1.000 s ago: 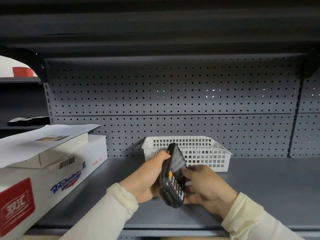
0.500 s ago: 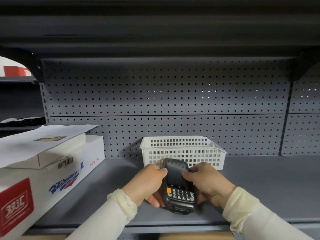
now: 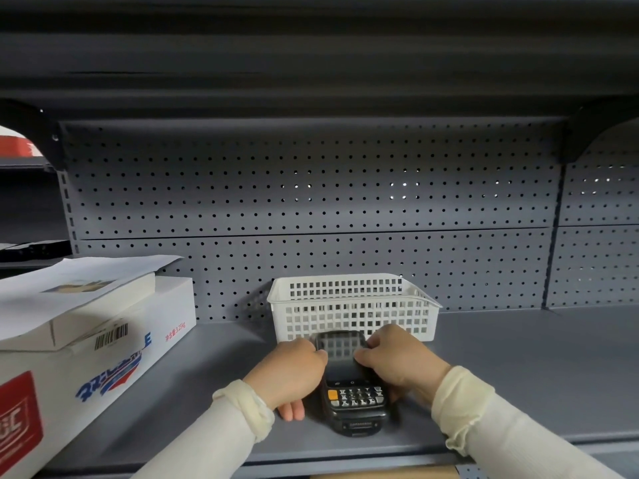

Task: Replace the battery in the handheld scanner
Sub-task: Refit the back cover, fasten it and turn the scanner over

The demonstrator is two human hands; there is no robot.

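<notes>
Black handheld scanner with keypad and orange key (image 3: pixel 349 382), lower centre of frame, keypad side up on grey metal shelf (image 3: pixel 518 375), just before white perforated plastic basket (image 3: pixel 352 305). Long axis runs from viewer toward basket. Left hand (image 3: pixel 294 371) and right hand (image 3: pixel 401 364) flank it, both curled around screen end, gripping scanner; neither clearly nearer. Battery cover presumably underneath, hidden; likely needs flipping. No spare battery visible; basket contents hard to make out. White printed carton (image 3: pixel 103 361) at lower left.

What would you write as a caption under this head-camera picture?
Both hands, left and right, hold a black keypad scanner face up on a grey metal shelf before a white plastic basket.
</notes>
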